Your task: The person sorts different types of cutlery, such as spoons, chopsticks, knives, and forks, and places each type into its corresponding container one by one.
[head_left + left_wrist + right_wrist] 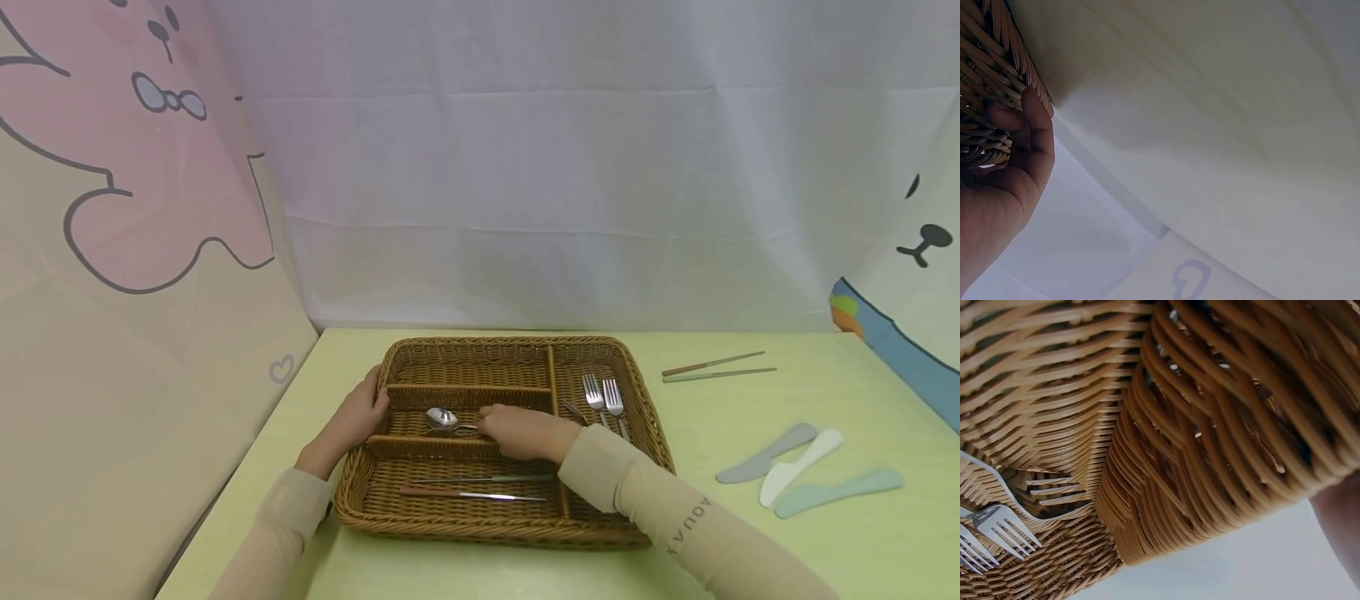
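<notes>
A brown wicker cutlery basket with divided compartments stands on the table. My left hand grips its left rim, fingers curled round the wicker in the left wrist view. Over the middle left compartment, my right hand pinches the handle end of a metal spoon; its fingertips are partly hidden. A second spoon seems to lie beneath. Chopsticks and a brown-handled utensil lie in the front compartment. Forks lie in the right compartment, one tilted against the divider in the right wrist view.
To the basket's right, a pair of chopsticks lies on the yellow-green table. Nearer lie a grey knife, a white knife and a mint-green knife. Printed cloth walls enclose the table's left, back and right.
</notes>
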`<act>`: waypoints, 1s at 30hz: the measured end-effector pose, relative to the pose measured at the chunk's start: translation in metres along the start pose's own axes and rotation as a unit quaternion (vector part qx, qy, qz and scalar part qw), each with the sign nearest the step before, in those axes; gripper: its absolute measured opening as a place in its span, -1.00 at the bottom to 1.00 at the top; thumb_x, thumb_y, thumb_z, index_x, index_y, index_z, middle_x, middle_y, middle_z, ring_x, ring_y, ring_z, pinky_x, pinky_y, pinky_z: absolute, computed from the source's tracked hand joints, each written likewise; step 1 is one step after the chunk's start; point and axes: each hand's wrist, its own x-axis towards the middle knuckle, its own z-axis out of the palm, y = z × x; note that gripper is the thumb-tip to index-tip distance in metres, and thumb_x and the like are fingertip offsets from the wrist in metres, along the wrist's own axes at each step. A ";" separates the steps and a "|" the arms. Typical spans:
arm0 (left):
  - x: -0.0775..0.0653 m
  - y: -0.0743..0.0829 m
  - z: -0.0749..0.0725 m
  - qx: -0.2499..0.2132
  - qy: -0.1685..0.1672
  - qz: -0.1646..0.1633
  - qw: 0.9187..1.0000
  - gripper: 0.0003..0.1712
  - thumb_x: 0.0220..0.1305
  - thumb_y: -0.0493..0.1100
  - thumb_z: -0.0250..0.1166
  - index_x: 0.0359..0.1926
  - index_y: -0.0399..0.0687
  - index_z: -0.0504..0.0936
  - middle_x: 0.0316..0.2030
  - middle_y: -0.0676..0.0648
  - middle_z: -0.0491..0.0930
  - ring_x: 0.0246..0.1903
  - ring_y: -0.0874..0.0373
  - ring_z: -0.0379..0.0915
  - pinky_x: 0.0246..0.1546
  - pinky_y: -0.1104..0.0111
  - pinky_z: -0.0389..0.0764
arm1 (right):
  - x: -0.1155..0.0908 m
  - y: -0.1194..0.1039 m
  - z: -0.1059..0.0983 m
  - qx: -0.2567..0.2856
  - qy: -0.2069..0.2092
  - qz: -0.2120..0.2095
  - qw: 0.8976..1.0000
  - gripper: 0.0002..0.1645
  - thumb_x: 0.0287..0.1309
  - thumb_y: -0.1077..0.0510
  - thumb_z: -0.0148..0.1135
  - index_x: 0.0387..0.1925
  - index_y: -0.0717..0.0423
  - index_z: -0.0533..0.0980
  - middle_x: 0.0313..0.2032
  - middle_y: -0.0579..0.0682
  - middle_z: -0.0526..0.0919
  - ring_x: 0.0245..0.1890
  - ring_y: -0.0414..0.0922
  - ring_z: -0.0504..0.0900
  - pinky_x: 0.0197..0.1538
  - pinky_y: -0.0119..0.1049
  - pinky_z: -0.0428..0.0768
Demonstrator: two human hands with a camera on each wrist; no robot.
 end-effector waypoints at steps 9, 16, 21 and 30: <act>0.000 0.001 -0.001 -0.001 0.001 -0.002 1.000 -0.36 0.40 -0.18 -0.22 0.35 -0.44 -0.19 0.30 -0.50 0.03 0.24 -0.33 0.02 0.17 -0.18 0.24 | -0.001 0.001 -0.001 -0.003 0.000 0.004 1.000 -0.60 0.16 0.38 0.04 0.06 0.18 0.48 0.22 0.16 0.39 0.16 -0.01 0.39 0.14 -0.25 0.49; 0.001 0.000 -0.001 0.003 0.000 -0.001 1.000 -0.35 0.40 -0.18 -0.22 0.35 -0.45 -0.19 0.30 -0.51 0.01 0.24 -0.34 0.01 0.17 -0.19 0.23 | -0.003 0.005 -0.003 -0.027 0.029 -0.022 0.999 -0.63 0.15 0.38 0.07 0.00 0.12 0.52 0.11 0.11 0.50 0.06 -0.05 0.49 0.05 -0.28 0.56; 0.002 0.000 0.000 0.001 0.005 0.004 1.000 -0.36 0.40 -0.17 -0.21 0.35 -0.43 -0.17 0.28 -0.50 0.07 0.23 -0.32 0.05 0.16 -0.18 0.26 | -0.004 0.011 -0.006 -0.059 0.065 -0.044 0.995 -0.69 0.09 0.38 0.12 -0.12 0.10 0.58 -0.13 0.03 0.62 -0.18 -0.13 0.58 -0.15 -0.35 0.64; 0.002 -0.001 0.000 0.001 0.009 0.007 1.000 -0.37 0.39 -0.19 -0.19 0.34 -0.43 -0.14 0.26 -0.50 0.12 0.21 -0.32 0.10 0.15 -0.18 0.28 | -0.016 0.023 -0.015 -0.054 0.121 -0.040 0.990 -0.82 0.11 0.35 0.10 -0.32 0.10 0.58 -0.37 -0.04 0.61 -0.45 -0.20 0.53 -0.47 -0.35 0.58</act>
